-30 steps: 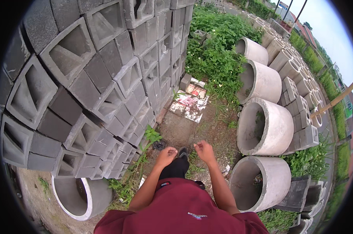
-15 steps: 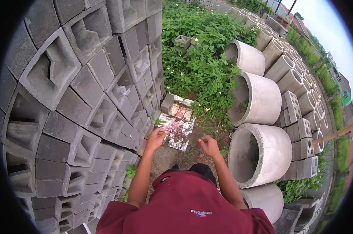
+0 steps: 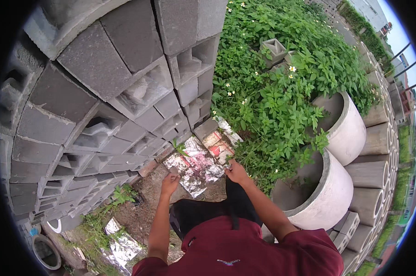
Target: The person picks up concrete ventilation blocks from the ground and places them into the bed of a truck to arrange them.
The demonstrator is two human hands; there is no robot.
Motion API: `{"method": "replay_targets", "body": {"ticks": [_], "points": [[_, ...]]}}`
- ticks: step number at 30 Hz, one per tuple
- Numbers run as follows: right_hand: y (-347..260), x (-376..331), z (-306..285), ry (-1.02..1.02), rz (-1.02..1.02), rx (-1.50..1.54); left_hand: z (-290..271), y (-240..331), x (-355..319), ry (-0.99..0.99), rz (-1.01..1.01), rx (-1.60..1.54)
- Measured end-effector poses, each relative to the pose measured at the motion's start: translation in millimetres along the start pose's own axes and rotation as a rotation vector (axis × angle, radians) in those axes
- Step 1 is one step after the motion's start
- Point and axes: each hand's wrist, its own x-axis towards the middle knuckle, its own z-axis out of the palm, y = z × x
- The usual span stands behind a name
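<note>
A silver foil sheet, smeared with dark dirt and a reddish patch, lies on the ground before me. At its left edge my left hand is closed with the fingertips together. A small greyish bit shows at those fingertips, too small to name. My right hand is beside the sheet's right corner, fingers curled and closed; whether they pinch the sheet is hidden. Just beyond lies a piece printed in red and cream, with another strip of foil farther on.
Stacked grey concrete blocks form a wall on the left. Leafy plants with white flowers grow ahead. Large concrete rings line the right. More foil lies behind at lower left, near weeds.
My view has turned, and my body is lower with a dark-trousered knee showing. My right hand has come from apart on the right to the sheet's right corner. The left stays by its left edge.
</note>
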Motion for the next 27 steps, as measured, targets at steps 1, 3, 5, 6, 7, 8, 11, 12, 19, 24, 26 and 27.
{"method": "replay_targets", "body": {"ticks": [1,3,5,6,7,8,11,12,19,24,26,27], "points": [[11.7,24.0,-2.9,-0.09,-0.031,-0.024,23.3,-6.5,8.3,0.033,-0.052,-0.011],[45.0,87.2,-4.8,-0.157,-0.079,-0.082,74.0,9.8,47.2,0.087,-0.113,-0.03],[68.4,116.4,7.3,-0.264,-0.06,-0.05,112.9,-0.6,71.4,0.153,-0.162,0.142],[81.5,143.2,9.3,-0.301,-0.018,-0.008,133.2,-5.4,89.5,0.093,-0.255,0.124],[110.3,169.7,10.6,-0.315,0.065,0.02,157.1,23.2,111.3,0.022,-0.326,0.101],[133.6,194.0,16.8,-0.354,0.145,0.016,170.3,53.1,129.4,-0.06,-0.405,0.089],[224.1,260.8,82.3,-0.396,0.34,0.153,219.5,7.2,219.0,-0.075,-0.358,0.142],[247.2,293.9,98.8,-0.352,0.369,0.18,240.7,17.4,264.6,0.082,-0.241,0.152],[300.2,397.2,233.6,-0.316,-0.028,-0.171,314.2,-112.3,420.7,0.374,-0.382,-0.076],[311.6,406.3,261.6,-0.324,0.106,0.064,347.2,-137.1,454.4,0.473,-0.359,-0.257],[325.2,409.7,261.0,-0.255,0.055,0.093,361.1,-135.4,457.1,0.539,-0.319,-0.285],[330.3,412.1,261.0,-0.22,0.028,0.108,362.7,-136.3,457.5,0.534,-0.338,-0.338]]}}
